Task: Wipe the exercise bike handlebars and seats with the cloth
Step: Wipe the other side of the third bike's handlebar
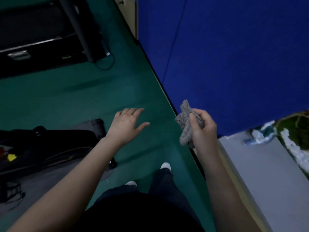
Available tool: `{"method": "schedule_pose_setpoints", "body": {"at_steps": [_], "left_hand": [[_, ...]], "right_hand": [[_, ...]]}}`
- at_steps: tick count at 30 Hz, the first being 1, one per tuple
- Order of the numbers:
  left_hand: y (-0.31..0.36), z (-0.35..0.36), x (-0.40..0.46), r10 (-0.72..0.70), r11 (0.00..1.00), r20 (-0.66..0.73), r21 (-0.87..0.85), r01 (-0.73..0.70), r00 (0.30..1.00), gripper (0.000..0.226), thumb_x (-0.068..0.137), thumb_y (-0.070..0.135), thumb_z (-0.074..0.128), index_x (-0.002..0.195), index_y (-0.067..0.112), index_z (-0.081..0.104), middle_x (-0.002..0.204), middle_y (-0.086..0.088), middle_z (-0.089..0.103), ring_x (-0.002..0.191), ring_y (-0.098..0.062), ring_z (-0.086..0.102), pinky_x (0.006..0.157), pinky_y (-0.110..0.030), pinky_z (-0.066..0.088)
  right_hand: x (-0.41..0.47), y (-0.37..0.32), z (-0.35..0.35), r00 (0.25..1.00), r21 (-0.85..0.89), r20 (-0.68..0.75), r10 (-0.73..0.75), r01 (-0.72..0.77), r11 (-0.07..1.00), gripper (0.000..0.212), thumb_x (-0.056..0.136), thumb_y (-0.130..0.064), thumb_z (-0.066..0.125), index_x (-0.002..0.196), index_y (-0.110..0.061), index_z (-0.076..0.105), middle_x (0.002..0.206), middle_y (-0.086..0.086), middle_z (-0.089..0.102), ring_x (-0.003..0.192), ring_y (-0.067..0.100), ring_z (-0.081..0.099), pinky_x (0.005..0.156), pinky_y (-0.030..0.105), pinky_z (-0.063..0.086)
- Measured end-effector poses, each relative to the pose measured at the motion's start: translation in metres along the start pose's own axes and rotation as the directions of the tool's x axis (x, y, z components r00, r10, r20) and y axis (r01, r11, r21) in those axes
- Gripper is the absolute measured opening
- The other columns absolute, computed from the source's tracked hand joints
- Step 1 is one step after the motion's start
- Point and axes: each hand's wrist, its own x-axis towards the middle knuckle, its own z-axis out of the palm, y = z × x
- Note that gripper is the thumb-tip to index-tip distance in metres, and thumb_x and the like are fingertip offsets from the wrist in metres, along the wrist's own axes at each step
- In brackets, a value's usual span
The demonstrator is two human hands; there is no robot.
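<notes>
The person is standing on a green floor (70, 97) and looking down past both bare forearms. The right hand (203, 127) is holding a grey cloth (187, 124); its grip is clamped on the cloth, with the fingers curling round the bunched middle and the thumb pressing across the front. One end of the cloth is sticking up above the fist and the other is hanging below it, beside the wrist. The hand and cloth are showing in front of the lower edge of a blue wall panel (234, 56), in the air and touching nothing else.

The left hand (127, 125) is reaching forward over the floor, palm down, with its grip apart: the fingers are lying straight and slightly spread, holding nothing.

A black machine (45, 148) is sitting on a grey mat (50, 180) at the lower left, partly hidden behind the left forearm; what kind of machine it is cannot be told in the dim light. Another dark machine (41, 30) with a slanting post is standing at the upper left, with a thin cable (107, 62) looping on the floor beside it. Two white shoe tips (165, 165) are showing below dark trousers (163, 186).
</notes>
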Motion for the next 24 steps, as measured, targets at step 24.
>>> {"method": "schedule_pose_setpoints", "body": {"at_steps": [24], "left_hand": [[-0.005,-0.008,0.110,-0.525,0.851,-0.168,-0.114,0.513,0.834,0.080,0.081,0.069,0.023,0.137,0.016,0.045,0.122,-0.006,0.059,0.117,-0.029,0.050,0.096,-0.043,0.036]], "right_hand": [[0.241,-0.039,0.053,0.872,0.032,0.467,-0.149,0.151,0.988,0.013,0.098,-0.017,0.053,0.108,-0.022,0.060,0.103,-0.016,0.060,0.098,-0.005,0.056,0.084,0.010,0.044]]}}
